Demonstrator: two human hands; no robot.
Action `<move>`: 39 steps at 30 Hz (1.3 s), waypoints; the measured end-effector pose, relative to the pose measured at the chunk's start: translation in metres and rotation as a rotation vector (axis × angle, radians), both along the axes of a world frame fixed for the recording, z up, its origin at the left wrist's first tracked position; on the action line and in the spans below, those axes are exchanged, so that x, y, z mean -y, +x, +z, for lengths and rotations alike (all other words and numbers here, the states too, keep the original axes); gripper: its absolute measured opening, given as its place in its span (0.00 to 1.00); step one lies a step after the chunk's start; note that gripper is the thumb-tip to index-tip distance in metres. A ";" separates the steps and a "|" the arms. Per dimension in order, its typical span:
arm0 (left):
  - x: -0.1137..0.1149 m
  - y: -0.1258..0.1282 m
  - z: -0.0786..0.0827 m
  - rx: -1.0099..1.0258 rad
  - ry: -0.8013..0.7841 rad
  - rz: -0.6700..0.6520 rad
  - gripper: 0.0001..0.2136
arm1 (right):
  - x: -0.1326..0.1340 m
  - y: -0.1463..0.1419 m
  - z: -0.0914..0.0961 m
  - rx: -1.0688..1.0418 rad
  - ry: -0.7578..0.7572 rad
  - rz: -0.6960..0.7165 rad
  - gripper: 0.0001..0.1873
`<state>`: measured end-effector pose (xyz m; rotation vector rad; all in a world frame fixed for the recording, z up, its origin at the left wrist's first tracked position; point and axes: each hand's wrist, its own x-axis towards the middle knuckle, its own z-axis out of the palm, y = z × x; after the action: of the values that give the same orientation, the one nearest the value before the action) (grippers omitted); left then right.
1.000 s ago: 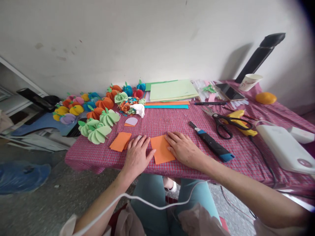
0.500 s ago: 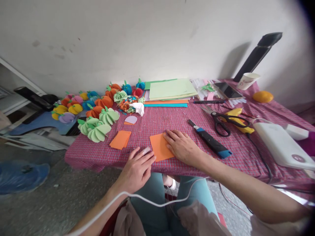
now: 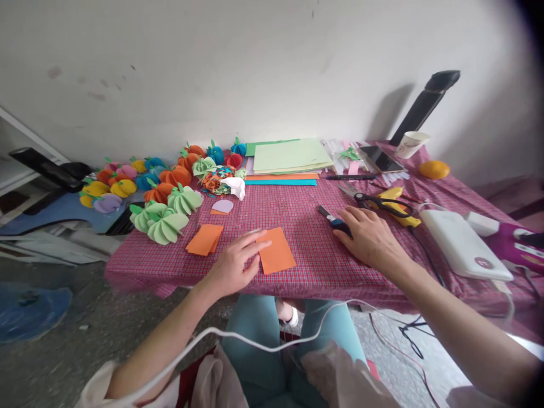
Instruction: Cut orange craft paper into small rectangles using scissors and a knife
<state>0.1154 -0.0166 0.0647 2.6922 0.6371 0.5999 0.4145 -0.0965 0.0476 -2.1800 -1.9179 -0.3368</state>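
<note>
An orange paper rectangle lies flat near the front edge of the red-checked tablecloth. My left hand rests at its left side, fingers stretched out, with the fingertips touching the paper's left edge. My right hand is farther right, its fingers curled over a black and blue utility knife. Only the knife's far end shows past the fingers. A second stack of orange paper pieces lies left of my left hand.
Paper pumpkins in several colours crowd the table's left end. Black scissors, a yellow glue gun and a white power bank lie to the right. Coloured paper sheets, a phone, a cup and an orange fruit sit at the back.
My right hand has left the orange paper and moved right onto the utility knife. My left hand drew back off the table edge, then came forward to touch the paper again.
</note>
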 end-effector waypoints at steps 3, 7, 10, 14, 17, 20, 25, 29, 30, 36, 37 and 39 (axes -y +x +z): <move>-0.009 0.014 0.000 -0.035 -0.079 -0.097 0.21 | 0.002 0.012 -0.007 -0.013 -0.120 -0.051 0.21; -0.012 0.023 -0.003 -0.069 -0.134 -0.154 0.23 | 0.002 0.009 -0.008 -0.015 -0.149 -0.052 0.21; -0.013 0.021 -0.003 -0.083 -0.149 -0.157 0.24 | 0.000 0.005 -0.007 -0.021 -0.126 -0.054 0.21; -0.014 0.015 0.003 -0.174 -0.159 -0.208 0.24 | 0.000 0.003 -0.002 -0.054 -0.093 -0.019 0.19; -0.015 0.011 0.007 -0.266 -0.191 -0.265 0.27 | 0.011 -0.001 0.004 -0.114 -0.054 0.048 0.20; -0.016 0.009 0.006 -0.294 -0.205 -0.292 0.28 | 0.029 -0.008 0.007 -0.233 -0.034 0.164 0.21; -0.021 0.008 0.002 -0.270 -0.220 -0.304 0.26 | 0.057 -0.026 0.008 -0.348 -0.099 0.297 0.22; -0.025 0.008 0.001 -0.249 -0.256 -0.326 0.22 | 0.071 -0.041 0.011 -0.427 -0.163 0.367 0.23; -0.026 0.008 0.000 -0.246 -0.266 -0.331 0.21 | 0.073 -0.045 0.013 -0.446 -0.175 0.386 0.24; -0.028 0.009 -0.004 -0.174 -0.302 -0.280 0.11 | 0.079 -0.065 0.017 -0.483 -0.171 0.478 0.23; -0.028 0.009 -0.005 -0.163 -0.306 -0.270 0.09 | 0.079 -0.068 0.017 -0.483 -0.173 0.490 0.23; -0.028 0.010 -0.006 -0.147 -0.315 -0.252 0.08 | 0.079 -0.074 0.015 -0.477 -0.196 0.509 0.23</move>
<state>0.1250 0.0114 0.0589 2.4768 0.3804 0.2169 0.3403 -0.1755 0.0626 -1.5781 -2.1672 0.4323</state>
